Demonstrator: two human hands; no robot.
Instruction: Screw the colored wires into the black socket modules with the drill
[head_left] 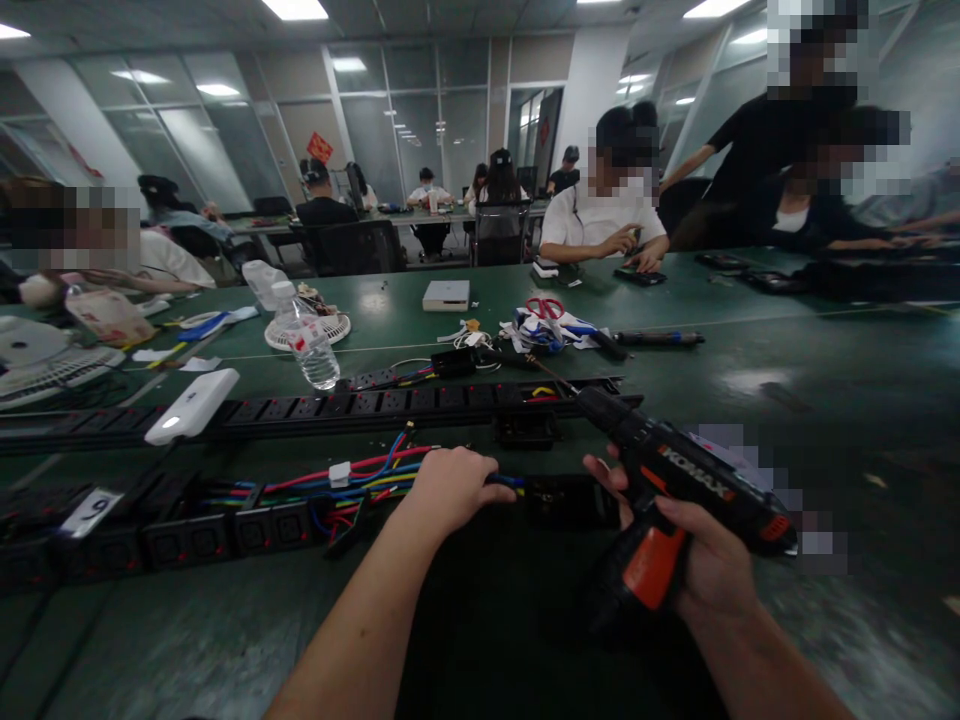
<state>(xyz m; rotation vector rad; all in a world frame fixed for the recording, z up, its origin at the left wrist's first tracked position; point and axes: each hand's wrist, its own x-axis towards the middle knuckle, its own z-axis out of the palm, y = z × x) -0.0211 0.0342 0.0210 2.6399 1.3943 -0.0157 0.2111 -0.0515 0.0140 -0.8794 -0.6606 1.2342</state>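
Observation:
My right hand point(694, 560) is wrapped round the orange-and-black grip of a cordless screwdriver point(675, 470), whose nose points up and left toward the upper black power strip point(360, 405). My left hand point(454, 485) is closed over the bundle of red, blue and yellow wires point(367, 475) that runs into a row of black socket modules point(225, 525) along the near edge of the table. A small black socket block point(525, 430) sits between the two strips, just beyond my left hand.
On the green table point(787, 350) stand a water bottle point(307, 335), a white router-like box point(193, 405), a small white fan point(45, 365), a white box point(446, 295) and scissors point(545, 307) among wire scraps. Several people sit at the far side and at tables behind.

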